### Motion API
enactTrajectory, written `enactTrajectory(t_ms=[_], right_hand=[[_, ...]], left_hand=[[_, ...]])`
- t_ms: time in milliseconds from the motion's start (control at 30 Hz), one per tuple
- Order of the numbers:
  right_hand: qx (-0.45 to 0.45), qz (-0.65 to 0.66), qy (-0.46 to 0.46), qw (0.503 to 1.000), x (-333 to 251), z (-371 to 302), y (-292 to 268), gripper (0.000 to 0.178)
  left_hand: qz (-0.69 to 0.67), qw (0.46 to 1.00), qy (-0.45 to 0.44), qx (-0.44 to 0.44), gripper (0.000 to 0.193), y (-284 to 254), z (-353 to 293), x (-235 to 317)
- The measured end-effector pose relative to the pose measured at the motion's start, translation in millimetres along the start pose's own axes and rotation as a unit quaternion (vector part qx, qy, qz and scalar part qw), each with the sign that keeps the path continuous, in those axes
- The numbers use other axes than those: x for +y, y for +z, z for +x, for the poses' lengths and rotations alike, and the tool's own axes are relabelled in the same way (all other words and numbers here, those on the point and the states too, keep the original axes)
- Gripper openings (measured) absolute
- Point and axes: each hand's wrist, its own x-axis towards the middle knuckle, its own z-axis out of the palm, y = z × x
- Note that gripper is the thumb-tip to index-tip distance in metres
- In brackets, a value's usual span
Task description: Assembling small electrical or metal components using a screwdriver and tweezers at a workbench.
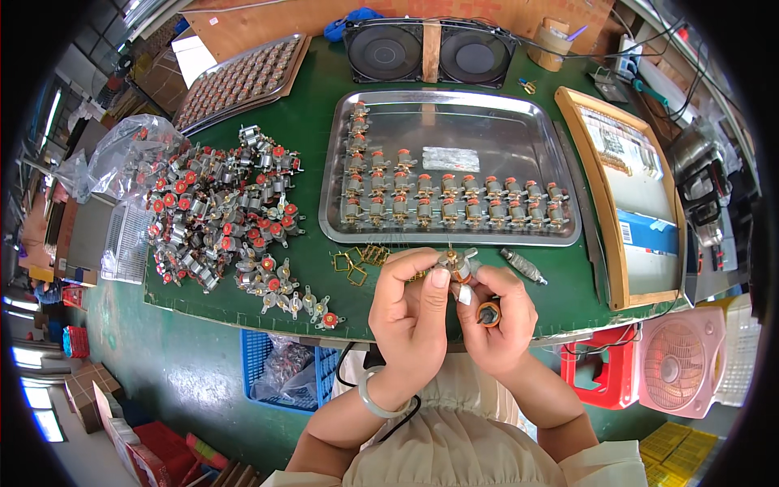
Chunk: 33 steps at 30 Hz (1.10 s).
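My left hand and my right hand meet at the table's front edge, fingers closed around a small motor with metal tabs. My right hand also has an orange-rimmed round tool end tucked in its fingers; its kind is not clear. A small white piece shows by my right fingertips. Just beyond my hands is a metal tray with rows of small motors. Several square brass-coloured frames lie left of my fingers. A knurled metal rod-like tool lies to the right.
A big heap of red-topped motors covers the table's left side. Behind it leans a full tray. Two black speakers stand at the back. On the right is a wooden-framed box; below the table are a blue crate and a pink fan.
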Motion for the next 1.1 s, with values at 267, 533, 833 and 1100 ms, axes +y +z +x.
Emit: enactTrajectory(t_ms=[267,533,833,1100], right_hand=[[-0.061,0.240,0.173,0.954,5,-2,-12,0.020],[-0.108,0.370,0.283,0.878,-8,9,-21,0.019],[-0.123,0.482,0.383,0.778,-3,4,-23,0.020],[-0.050,0.075,0.092,0.992,-2,3,-14,0.027]], left_hand=[[-0.089,0.993,-0.065,-0.044,0.014,-4,4,8],[-0.032,0.999,-0.027,-0.025,0.014,-1,0,8],[0.048,0.998,0.037,-0.005,0.011,-2,-4,6],[0.052,0.998,0.037,-0.012,0.013,-4,-2,1]])
